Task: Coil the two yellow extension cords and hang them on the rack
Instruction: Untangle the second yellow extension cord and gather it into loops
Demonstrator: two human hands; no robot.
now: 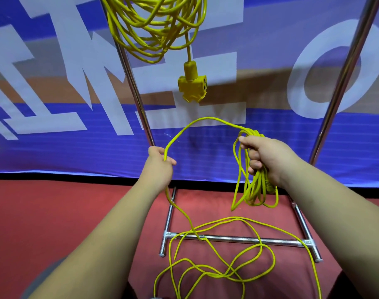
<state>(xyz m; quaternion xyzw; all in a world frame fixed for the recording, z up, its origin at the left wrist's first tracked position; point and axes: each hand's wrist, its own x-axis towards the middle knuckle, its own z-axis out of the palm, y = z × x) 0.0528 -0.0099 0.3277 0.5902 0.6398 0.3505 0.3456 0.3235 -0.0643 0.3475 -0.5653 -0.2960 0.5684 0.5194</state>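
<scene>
My right hand grips the coil | my left hand pinches the cord | light, floppy, tangle-prone; I'd grasp just ahead of slack

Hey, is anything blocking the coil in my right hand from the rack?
Nothing visible above the coil in the right hand. The hung cord and its socket block dangle up-left; the rack's top bar is out of view. The loose tail crosses the base bar and may snag.

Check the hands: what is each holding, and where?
Both hold one thin yellow extension cord. Right hand grips the top of its gathered loops; left hand pinches the loose strand running down to the red floor.
</scene>
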